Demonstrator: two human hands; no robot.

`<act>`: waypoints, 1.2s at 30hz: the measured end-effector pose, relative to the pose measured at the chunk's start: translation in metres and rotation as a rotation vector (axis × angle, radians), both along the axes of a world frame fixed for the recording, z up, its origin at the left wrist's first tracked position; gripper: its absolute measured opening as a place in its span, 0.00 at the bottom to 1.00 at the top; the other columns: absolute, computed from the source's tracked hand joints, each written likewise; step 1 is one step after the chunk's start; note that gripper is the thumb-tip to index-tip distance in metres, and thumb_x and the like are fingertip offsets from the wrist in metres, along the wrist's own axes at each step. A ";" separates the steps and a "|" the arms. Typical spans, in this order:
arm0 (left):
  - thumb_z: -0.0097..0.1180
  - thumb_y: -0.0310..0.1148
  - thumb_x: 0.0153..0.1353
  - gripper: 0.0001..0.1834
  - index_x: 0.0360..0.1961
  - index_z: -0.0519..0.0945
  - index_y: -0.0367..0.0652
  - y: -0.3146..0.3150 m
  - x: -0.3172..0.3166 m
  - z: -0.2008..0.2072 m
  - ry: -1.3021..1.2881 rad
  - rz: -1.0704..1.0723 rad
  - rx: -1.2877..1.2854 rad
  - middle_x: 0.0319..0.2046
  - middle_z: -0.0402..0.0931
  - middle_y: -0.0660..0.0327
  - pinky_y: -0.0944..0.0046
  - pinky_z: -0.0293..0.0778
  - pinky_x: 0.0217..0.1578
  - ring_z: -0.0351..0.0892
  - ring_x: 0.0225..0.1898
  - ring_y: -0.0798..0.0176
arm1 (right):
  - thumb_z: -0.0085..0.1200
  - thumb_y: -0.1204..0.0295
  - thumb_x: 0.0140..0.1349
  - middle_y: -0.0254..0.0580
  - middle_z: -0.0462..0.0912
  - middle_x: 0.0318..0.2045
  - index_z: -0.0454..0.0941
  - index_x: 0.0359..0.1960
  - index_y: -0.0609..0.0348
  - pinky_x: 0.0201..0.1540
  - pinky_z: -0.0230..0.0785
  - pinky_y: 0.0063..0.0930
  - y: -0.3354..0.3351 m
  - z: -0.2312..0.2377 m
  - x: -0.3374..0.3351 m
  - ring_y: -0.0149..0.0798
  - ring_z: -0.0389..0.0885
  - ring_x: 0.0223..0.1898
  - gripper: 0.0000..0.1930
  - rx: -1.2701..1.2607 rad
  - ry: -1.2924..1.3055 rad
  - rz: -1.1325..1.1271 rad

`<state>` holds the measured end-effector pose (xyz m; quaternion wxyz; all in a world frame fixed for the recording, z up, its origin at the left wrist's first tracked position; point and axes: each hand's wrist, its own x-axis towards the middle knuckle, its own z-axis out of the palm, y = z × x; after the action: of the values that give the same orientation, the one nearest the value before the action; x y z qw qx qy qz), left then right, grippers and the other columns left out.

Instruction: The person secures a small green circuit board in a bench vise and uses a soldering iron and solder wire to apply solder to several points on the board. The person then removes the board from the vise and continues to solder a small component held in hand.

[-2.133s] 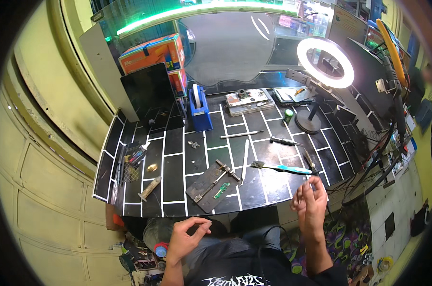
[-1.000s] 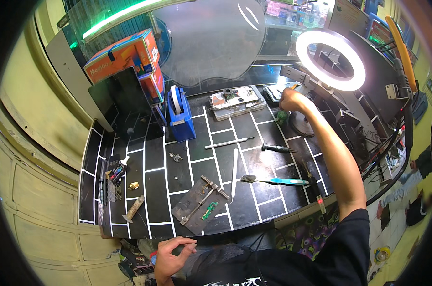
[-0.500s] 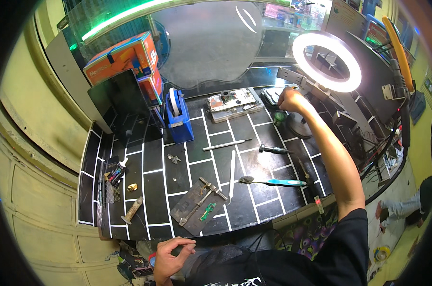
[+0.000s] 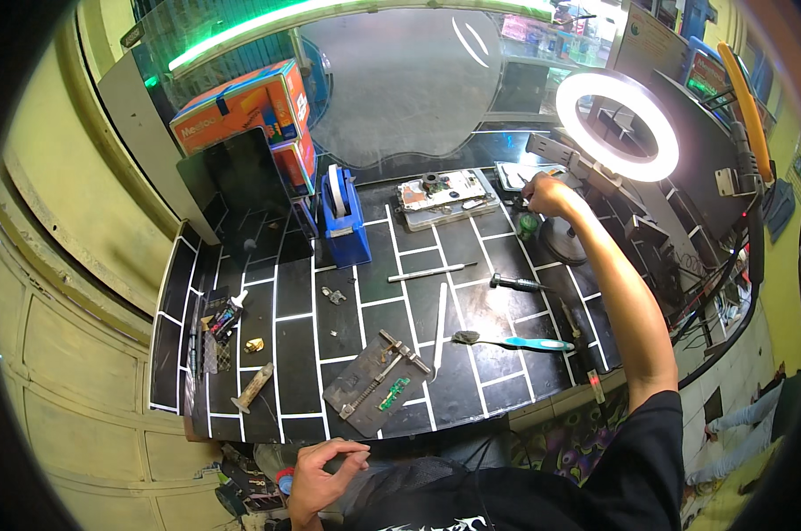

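Note:
At the back right my right hand (image 4: pixel 551 195) reaches out with its fingers curled together, beside a small shallow tray (image 4: pixel 510 173) and just above a green jar (image 4: pixel 527 227). What those fingers hold, if anything, is hidden. My left hand (image 4: pixel 321 482) is at the bench's front edge, thumb and forefinger pinched; I cannot make out anything between them. In front of it a metal clamp holder (image 4: pixel 365 394) lies aslant, with a small green circuit board (image 4: pixel 393 394) on it. Further back, an opened phone (image 4: pixel 440 188) rests on a clear plastic box (image 4: pixel 453 212).
A toothbrush (image 4: pixel 528 342), a white stick (image 4: pixel 441 323), a pen-like tool (image 4: pixel 431 272), a dark screwdriver (image 4: pixel 517 283) and a soldering iron (image 4: pixel 572 320) lie about the bench. A blue tape dispenser (image 4: pixel 347 234) stands near orange boxes (image 4: pixel 241 111). A lit ring lamp (image 4: pixel 666 146) overhangs the right.
My right hand has shifted slightly down beside the tray and tilted, its fingers still curled. My left hand keeps its pinch. The whole view has shifted a little, moving the bench rightward.

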<state>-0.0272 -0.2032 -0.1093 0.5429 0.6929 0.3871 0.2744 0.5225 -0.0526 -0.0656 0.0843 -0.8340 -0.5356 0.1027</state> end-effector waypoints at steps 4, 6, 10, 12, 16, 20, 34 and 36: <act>0.61 0.25 0.64 0.07 0.39 0.85 0.31 0.000 -0.001 -0.002 0.015 -0.003 0.024 0.27 0.84 0.56 0.72 0.73 0.25 0.82 0.26 0.69 | 0.53 0.83 0.49 0.59 0.85 0.46 0.86 0.46 0.61 0.52 0.78 0.41 0.003 0.003 -0.004 0.54 0.85 0.50 0.20 -0.046 -0.005 0.000; 0.61 0.25 0.64 0.06 0.38 0.85 0.31 -0.001 -0.002 -0.003 0.020 -0.004 0.041 0.27 0.84 0.55 0.71 0.74 0.28 0.83 0.28 0.68 | 0.53 0.81 0.50 0.60 0.85 0.45 0.86 0.44 0.63 0.51 0.78 0.42 0.002 0.003 -0.004 0.55 0.85 0.49 0.18 -0.031 0.013 0.013; 0.62 0.25 0.63 0.06 0.38 0.85 0.32 0.000 -0.001 -0.001 0.033 -0.015 0.026 0.27 0.84 0.56 0.70 0.75 0.31 0.84 0.29 0.66 | 0.57 0.78 0.49 0.59 0.87 0.39 0.86 0.43 0.64 0.49 0.78 0.39 0.003 -0.004 0.010 0.51 0.87 0.43 0.17 -0.032 -0.065 -0.031; 0.62 0.24 0.63 0.06 0.38 0.85 0.32 0.000 -0.001 -0.001 0.034 -0.012 0.032 0.27 0.84 0.56 0.70 0.75 0.31 0.84 0.29 0.66 | 0.58 0.78 0.50 0.59 0.87 0.38 0.87 0.42 0.64 0.49 0.78 0.39 0.002 -0.004 0.006 0.50 0.87 0.43 0.16 -0.018 -0.060 -0.054; 0.63 0.23 0.62 0.05 0.38 0.85 0.33 -0.001 -0.003 -0.002 0.038 -0.023 0.064 0.28 0.84 0.56 0.69 0.77 0.32 0.86 0.30 0.65 | 0.58 0.78 0.52 0.59 0.87 0.40 0.86 0.44 0.63 0.50 0.77 0.40 -0.001 -0.004 0.001 0.53 0.87 0.44 0.16 0.046 -0.106 -0.043; 0.63 0.23 0.62 0.05 0.39 0.84 0.33 -0.002 -0.003 -0.002 0.028 -0.031 0.075 0.30 0.85 0.55 0.68 0.78 0.34 0.86 0.30 0.64 | 0.56 0.79 0.53 0.60 0.86 0.41 0.85 0.46 0.62 0.53 0.76 0.43 -0.006 -0.008 -0.005 0.56 0.86 0.46 0.16 0.191 -0.197 -0.031; 0.64 0.24 0.61 0.06 0.38 0.85 0.34 -0.009 -0.007 0.000 0.026 0.009 0.102 0.33 0.86 0.56 0.67 0.80 0.36 0.87 0.34 0.63 | 0.68 0.68 0.53 0.53 0.79 0.55 0.79 0.54 0.60 0.60 0.71 0.42 0.041 0.031 -0.103 0.55 0.77 0.57 0.26 0.313 -0.084 0.475; 0.65 0.25 0.61 0.06 0.39 0.85 0.35 -0.008 -0.002 0.002 0.010 -0.001 0.117 0.33 0.86 0.56 0.67 0.80 0.37 0.87 0.34 0.62 | 0.73 0.64 0.47 0.52 0.77 0.58 0.72 0.63 0.60 0.65 0.67 0.41 0.069 0.024 -0.087 0.54 0.74 0.61 0.39 0.295 -0.117 0.607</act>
<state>-0.0289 -0.2116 -0.1073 0.4996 0.7249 0.3729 0.2929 0.4355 0.0167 -0.0416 0.1389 -0.6199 -0.7723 -0.0037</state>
